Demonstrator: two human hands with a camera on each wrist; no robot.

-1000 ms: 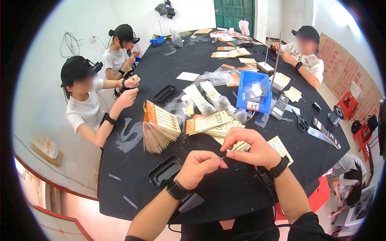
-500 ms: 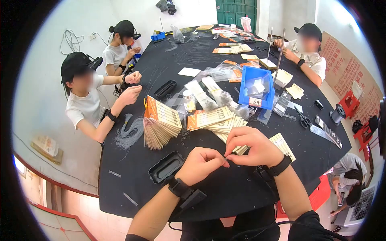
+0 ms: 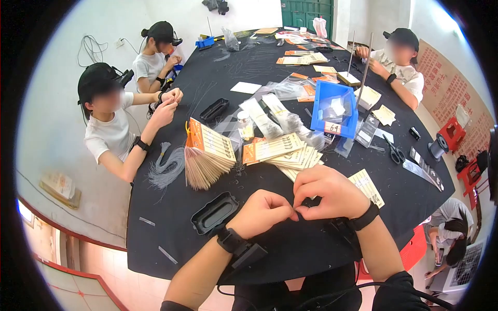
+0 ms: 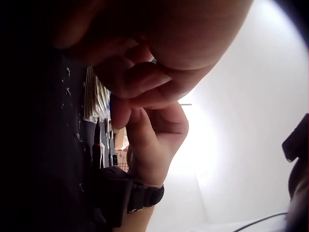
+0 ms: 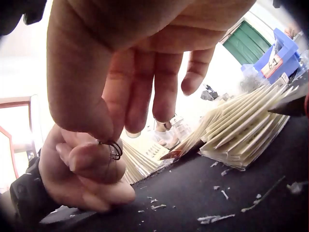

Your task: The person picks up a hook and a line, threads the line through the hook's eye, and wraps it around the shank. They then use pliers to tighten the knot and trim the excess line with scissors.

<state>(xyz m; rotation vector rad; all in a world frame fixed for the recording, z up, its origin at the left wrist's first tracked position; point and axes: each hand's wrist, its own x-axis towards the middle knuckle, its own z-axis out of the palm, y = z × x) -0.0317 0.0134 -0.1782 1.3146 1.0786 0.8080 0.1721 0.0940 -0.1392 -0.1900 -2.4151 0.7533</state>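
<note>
In the head view my left hand [image 3: 262, 213] and right hand [image 3: 332, 194] meet over the near part of the table, fingertips touching. Small dark curved fish hooks [image 5: 116, 151] show between them in the right wrist view. The left thumb and finger pinch the hooks from below, while the right thumb and index finger pinch at their upper end. My other right fingers hang loosely, apart from the hooks. Just beyond the hands lies a pile of hook cards [image 3: 277, 149], with a fanned stack of cards [image 3: 207, 155] left of it.
A black plastic tray [image 3: 214, 212] sits beside my left wrist. Farther off are a blue bin [image 3: 334, 111], scissors [image 3: 397, 154], a wire spool [image 3: 438, 147] and a bundle of clear line [image 3: 167, 168]. Upright metal rods [image 3: 364, 72] stand behind the bin. Other people sit around the table.
My fingertips have closed together from a slight gap, covering the small dark thing that showed between them. The view has shifted slightly. The person at left has brought their hands together.
</note>
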